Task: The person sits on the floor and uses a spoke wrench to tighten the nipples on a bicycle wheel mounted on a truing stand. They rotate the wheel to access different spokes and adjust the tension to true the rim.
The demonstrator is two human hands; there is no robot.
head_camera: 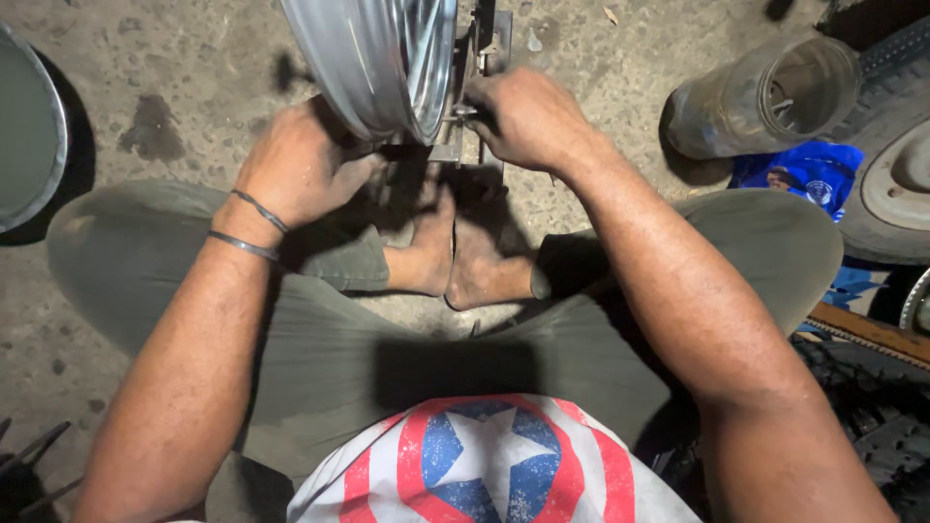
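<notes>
bare feet [455, 257] below shiny wheel rim [378, 58], plastic jar [760, 97] right

Harsh overhead light, glare on chrome rim [373, 58], dark corners, wide-angle edge distortion.

Shiny metal wheel rim [373, 58] stands upright on edge, against a metal stand [484, 58].

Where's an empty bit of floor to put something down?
Bare concrete floor lies between the shiny wheel rim and the round pan at left. Another patch sits between the right hand and the clear jar. By the tyre, it's crowded.
</notes>
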